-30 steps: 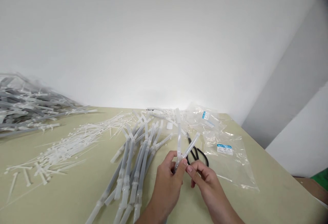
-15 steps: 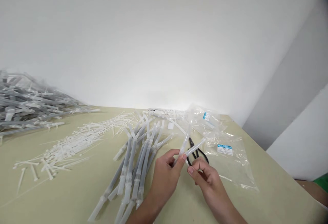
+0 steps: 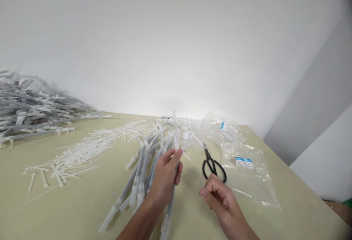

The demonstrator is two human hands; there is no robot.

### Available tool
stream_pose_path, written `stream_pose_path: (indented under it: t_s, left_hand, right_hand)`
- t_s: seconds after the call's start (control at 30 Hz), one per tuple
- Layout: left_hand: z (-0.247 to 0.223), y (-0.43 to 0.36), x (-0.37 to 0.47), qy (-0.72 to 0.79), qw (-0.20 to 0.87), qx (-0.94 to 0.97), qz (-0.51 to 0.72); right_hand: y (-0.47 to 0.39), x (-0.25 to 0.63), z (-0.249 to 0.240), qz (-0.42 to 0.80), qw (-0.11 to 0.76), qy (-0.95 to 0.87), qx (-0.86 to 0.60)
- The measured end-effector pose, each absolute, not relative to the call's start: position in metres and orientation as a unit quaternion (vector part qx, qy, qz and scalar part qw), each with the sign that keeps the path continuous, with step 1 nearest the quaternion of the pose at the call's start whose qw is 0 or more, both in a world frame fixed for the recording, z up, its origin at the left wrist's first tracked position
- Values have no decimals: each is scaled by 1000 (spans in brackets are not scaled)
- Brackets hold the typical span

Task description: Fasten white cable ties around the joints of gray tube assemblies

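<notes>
My left hand [image 3: 166,176] is closed around a translucent Y-branched tube [image 3: 170,205], its two thin branches pointing up and its long grey body hanging below the palm. By the thumb, a thin white cable tie tail [image 3: 189,157] sticks out to the right from the joint. My right hand [image 3: 218,199] is apart from the tube, fingers curled in, with nothing visible in them. Just beyond it lie black-handled scissors [image 3: 210,161], blades pointing away. Left of my left hand rests a bundle of similar branched tubes [image 3: 141,170].
White cable ties [image 3: 85,150] are strewn across the table [image 3: 85,210] on the left. A large heap of tube assemblies [image 3: 35,104] stands at the far left. Clear plastic bags [image 3: 251,181] with blue-and-white labels lie at the right, and a wall [image 3: 170,49] rises behind.
My hands have moved apart; the right one has left the tube joint. My left hand has shifted left with the tube, now more upright, uncovering the scissors.
</notes>
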State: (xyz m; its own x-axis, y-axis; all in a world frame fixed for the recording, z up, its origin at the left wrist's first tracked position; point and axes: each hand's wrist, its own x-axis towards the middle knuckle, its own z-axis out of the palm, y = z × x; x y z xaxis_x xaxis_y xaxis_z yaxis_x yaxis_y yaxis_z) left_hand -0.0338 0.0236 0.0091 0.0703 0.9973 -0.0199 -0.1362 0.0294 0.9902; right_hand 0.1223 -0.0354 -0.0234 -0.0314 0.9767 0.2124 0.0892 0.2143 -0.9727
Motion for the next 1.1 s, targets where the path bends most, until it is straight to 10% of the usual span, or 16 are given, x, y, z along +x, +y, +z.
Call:
stream_pose_path:
  t_s: [1.1]
  left_hand:
    - [-13,22,-18,405,642,497,422]
  right_hand:
    - [-20,122,-40,417,521,-549,-503]
